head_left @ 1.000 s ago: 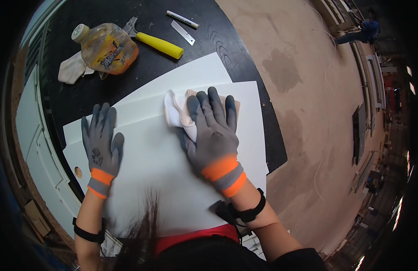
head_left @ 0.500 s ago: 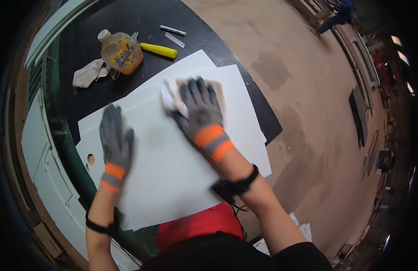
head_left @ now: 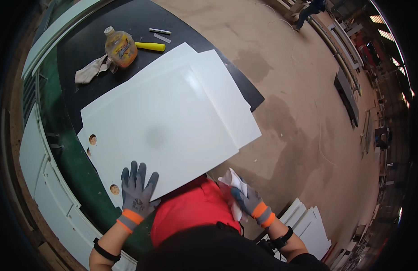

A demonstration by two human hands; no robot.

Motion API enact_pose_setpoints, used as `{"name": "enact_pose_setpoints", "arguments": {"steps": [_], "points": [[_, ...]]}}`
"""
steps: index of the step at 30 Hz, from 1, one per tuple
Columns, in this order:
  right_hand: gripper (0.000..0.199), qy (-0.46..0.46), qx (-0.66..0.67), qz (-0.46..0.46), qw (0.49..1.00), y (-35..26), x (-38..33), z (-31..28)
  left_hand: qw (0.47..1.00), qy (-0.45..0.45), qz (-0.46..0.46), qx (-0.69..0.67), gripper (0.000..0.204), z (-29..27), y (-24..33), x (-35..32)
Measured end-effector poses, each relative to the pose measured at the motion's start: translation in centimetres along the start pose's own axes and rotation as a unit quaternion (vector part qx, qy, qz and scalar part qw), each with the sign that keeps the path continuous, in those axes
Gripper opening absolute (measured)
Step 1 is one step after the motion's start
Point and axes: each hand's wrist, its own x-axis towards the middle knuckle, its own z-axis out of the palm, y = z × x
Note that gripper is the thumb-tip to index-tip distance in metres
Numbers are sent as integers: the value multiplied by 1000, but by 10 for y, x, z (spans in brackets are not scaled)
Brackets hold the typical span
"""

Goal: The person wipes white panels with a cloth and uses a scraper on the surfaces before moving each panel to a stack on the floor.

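Note:
A white panel (head_left: 159, 113) with round holes along its left side lies on top of another white panel (head_left: 229, 97), which sticks out at the right. My left hand (head_left: 138, 189), in a grey glove with an orange cuff, rests with spread fingers on the near left corner of the upper panel. Off the panel's near edge, beside my right hip, my right hand (head_left: 253, 202) in a matching glove is closed around a crumpled white cloth (head_left: 234, 181).
On the black tabletop (head_left: 89, 38) stand or lie a plastic bottle (head_left: 121, 49) of orange liquid, a whitish glove (head_left: 90, 71), a yellow-handled tool (head_left: 150, 46), a marker (head_left: 160, 31) and a blade (head_left: 162, 38). White panels (head_left: 306, 228) lean low at my right. A person (head_left: 310, 12) is far off.
My right hand has come off the panel toward me, cloth in it; the brownish pad under it is out of sight. My left hand has slid to the near corner. The upper panel is turned.

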Motion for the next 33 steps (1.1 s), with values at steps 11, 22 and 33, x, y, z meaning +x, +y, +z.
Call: {"name": "enact_pose_setpoints", "arguments": {"steps": [11,22,33], "points": [[61,-22,302,88,949,36,-2,14,989,80,14,122,79,38,25,-10],[63,-68,561,-36,824,33,17,14,958,267,21,-105,56,-218,-8,-33],[61,-136,612,-52,777,14,29,-11,922,329,-204,7,63,-274,-202,74]]}}
